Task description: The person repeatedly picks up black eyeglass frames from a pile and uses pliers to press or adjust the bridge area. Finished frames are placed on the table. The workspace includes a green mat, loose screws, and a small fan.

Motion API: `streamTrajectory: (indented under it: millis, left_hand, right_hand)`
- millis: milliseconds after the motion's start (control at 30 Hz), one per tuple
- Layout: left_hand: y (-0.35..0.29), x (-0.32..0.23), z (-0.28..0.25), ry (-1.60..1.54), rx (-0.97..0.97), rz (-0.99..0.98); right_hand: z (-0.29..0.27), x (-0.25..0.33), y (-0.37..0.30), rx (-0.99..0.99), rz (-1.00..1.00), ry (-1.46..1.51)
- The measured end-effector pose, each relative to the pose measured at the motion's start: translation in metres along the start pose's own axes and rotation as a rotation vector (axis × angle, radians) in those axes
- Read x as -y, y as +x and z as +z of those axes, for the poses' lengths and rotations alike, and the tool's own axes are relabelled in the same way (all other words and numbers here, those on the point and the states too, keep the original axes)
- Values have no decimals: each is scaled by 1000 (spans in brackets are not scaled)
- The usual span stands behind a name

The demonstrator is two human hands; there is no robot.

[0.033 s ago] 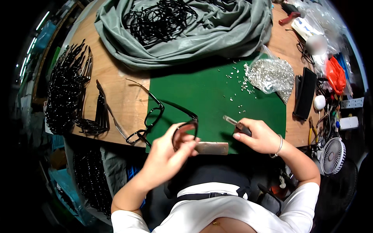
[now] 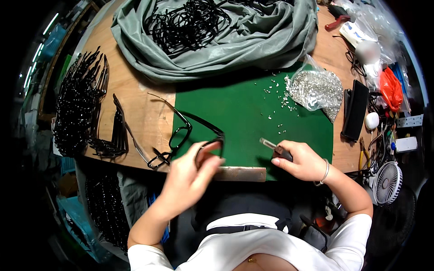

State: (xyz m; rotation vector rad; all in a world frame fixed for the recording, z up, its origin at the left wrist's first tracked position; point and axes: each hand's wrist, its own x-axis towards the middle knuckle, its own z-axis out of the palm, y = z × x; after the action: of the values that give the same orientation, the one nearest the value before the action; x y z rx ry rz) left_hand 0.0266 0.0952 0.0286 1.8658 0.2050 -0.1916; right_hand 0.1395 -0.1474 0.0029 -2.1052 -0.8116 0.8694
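Note:
My left hand (image 2: 192, 171) grips a black eyeglass frame (image 2: 220, 135) by its front, thumb and fingers around one rim. The long black temple stretches away to the upper left over the green mat (image 2: 244, 104). Beside it another black eyeglass frame (image 2: 180, 137) lies across the mat's left edge, partly over the bare wood. In my closed right hand (image 2: 296, 158) is a short hand tool (image 2: 282, 152) with a dark handle and a pale, narrow tip pointing left. A flat metal strip (image 2: 242, 174) runs along the mat's front edge, below my left fingers.
Small silvery parts (image 2: 284, 97) lie scattered near an opened plastic bag (image 2: 315, 88) full of them. A grey cloth (image 2: 217, 61) cradles a heap of black frames. More stacked frames (image 2: 74, 104) stand left. A black case (image 2: 355, 110), pliers (image 2: 362, 149) and a fan (image 2: 388, 183) are right.
My left hand has drawn slightly left with the eyeglass frame, uncovering more of the metal strip. My right hand and its tool have hardly moved.

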Motion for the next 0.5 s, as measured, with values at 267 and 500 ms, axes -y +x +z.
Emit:
streamTrajectory:
  millis: [267,500]
  left_hand:
    - [33,52,-65,996,-296,106]
    - [192,-2,-83,700,-559,606]
  right_hand:
    - [2,-6,-4,-42,-56,0]
    - [5,7,-1,-40,-23,-35]
